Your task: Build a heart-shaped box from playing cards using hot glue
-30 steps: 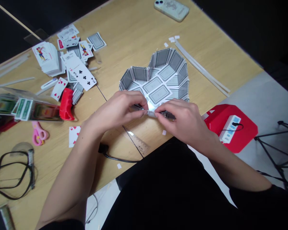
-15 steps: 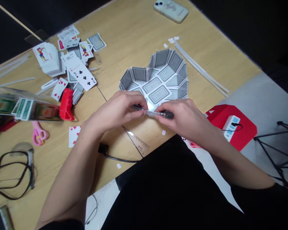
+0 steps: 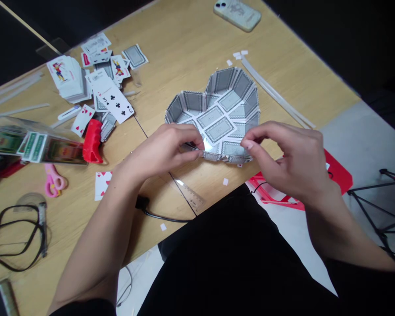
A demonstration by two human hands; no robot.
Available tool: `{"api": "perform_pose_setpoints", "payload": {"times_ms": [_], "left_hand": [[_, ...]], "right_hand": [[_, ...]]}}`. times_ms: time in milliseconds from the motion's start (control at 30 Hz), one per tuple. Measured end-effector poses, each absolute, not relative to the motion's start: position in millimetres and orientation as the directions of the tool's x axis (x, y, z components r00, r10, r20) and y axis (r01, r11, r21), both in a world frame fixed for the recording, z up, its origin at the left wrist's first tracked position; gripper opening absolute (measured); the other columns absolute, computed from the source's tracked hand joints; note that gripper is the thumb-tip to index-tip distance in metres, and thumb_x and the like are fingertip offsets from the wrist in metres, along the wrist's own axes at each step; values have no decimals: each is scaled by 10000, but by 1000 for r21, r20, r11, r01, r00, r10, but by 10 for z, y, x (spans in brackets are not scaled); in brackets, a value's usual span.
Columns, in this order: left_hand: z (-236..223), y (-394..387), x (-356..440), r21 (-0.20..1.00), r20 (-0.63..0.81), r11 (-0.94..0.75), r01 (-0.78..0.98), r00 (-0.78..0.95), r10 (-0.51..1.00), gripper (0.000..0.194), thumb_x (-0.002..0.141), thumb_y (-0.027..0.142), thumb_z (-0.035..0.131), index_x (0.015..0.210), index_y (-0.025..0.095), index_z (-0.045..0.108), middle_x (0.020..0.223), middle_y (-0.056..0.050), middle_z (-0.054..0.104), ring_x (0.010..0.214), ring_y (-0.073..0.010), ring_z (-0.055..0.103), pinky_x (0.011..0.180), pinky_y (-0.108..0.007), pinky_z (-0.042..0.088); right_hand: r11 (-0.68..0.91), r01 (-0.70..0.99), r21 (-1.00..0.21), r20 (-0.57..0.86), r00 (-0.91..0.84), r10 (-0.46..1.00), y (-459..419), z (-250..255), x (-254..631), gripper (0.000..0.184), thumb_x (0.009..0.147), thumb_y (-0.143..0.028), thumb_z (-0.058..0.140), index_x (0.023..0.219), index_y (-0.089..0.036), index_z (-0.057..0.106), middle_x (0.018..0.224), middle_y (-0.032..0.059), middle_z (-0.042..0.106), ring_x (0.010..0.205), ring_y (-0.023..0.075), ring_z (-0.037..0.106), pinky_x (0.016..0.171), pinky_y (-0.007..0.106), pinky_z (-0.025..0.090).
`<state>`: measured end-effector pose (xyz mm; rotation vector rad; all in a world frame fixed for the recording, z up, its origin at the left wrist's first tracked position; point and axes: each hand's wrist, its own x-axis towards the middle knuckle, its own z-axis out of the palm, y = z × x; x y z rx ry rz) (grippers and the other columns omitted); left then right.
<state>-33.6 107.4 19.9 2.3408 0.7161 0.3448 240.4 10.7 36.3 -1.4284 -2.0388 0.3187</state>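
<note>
A heart-shaped box made of grey-backed playing cards (image 3: 195, 102) sits near the table's front edge, its low card walls standing around a floor of overlapping cards. At its near left wall, the thumb and fingers of my left hand (image 3: 181, 147) pinch the upper edge and hide part of that side. My right hand (image 3: 283, 156) is at the near right side of the box, with thumb and index finger closed at the wall's edge. The near wall between the two hands shows openly and looks slightly uneven along its top.
Loose playing cards (image 3: 113, 103) and a stacked deck (image 3: 67, 79) lie at the left, by a red-handled tool (image 3: 92, 141), pink scissors (image 3: 54, 181) and a clear box (image 3: 6, 140). White strips (image 3: 276, 92) lie right of the box, a phone (image 3: 237, 14) behind, a ruler (image 3: 189, 195) in front.
My right hand has moved right along the near wall, from close beside my left hand to the right side. My left hand stays in about the same place.
</note>
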Motion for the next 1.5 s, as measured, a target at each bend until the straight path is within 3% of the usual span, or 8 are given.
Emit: {"api": "perform_pose_setpoints", "payload": {"times_ms": [167,333,567,767,1033,1167,1267,1500], "left_hand": [[194,1067,-330,644,65,-649,406,816,574,135,1029,310,653,1012,210,742,1009,-68,784,926,-222,723,825,-352,517],[146,1029,-282,583,99,-693,424,809,579,85,996,291,699,978,212,725,924,-34,768,879,-223,709,851,-358,496],[95,960,-189,568,96,-693,444,800,592,164,1007,351,754,1064,203,712,1003,-45,792,941,-234,738,906,-369,490],[75,945,-191,559,104,-690,460,787,608,322,1012,397,786,1263,206,720,1052,-55,809,978,-251,758,939,-389,504],[9,858,-58,522,182,-744,418,797,576,277,1093,453,667,1200,212,755,1114,-100,786,1051,-268,734,938,-396,504],[-43,829,6,562,201,-727,394,788,582,199,1100,389,658,1110,210,745,1080,-90,788,1035,-255,737,931,-387,501],[-38,824,17,583,195,-717,384,790,582,167,1101,350,656,1091,202,734,1073,-83,792,1025,-246,740,941,-393,490],[6,815,19,606,154,-685,403,786,599,165,1104,333,630,1060,207,727,1045,-76,796,993,-238,733,890,-377,472]], "right_hand": [[376,757,-535,329,-224,918,90,273,2423,172,1088,-249,549,955,-274,654,864,37,755,756,226,704,697,382,516],[340,781,-523,368,-153,917,74,238,2397,323,1122,-276,480,821,-268,598,637,-14,587,545,165,510,583,359,403],[364,718,-593,371,-158,915,78,197,2418,114,1073,-298,690,1017,-297,788,993,18,858,899,236,801,764,378,563],[316,723,-614,357,-103,928,64,195,2419,116,1064,-289,666,989,-288,754,923,23,825,799,229,760,724,380,561],[331,721,-609,376,-105,921,69,190,2399,301,1124,-266,457,864,-263,609,684,-10,626,575,165,579,601,350,454],[359,705,-612,380,-135,915,74,183,2384,232,1109,-236,565,1018,-267,776,937,29,830,829,209,783,752,360,572],[388,686,-616,407,-144,902,74,173,2381,234,1065,-199,654,1123,-325,843,1094,23,874,999,257,831,853,406,620],[351,689,-634,391,-105,914,49,186,2385,188,1016,-207,748,977,-361,848,942,-24,872,878,266,839,751,429,629]]}}
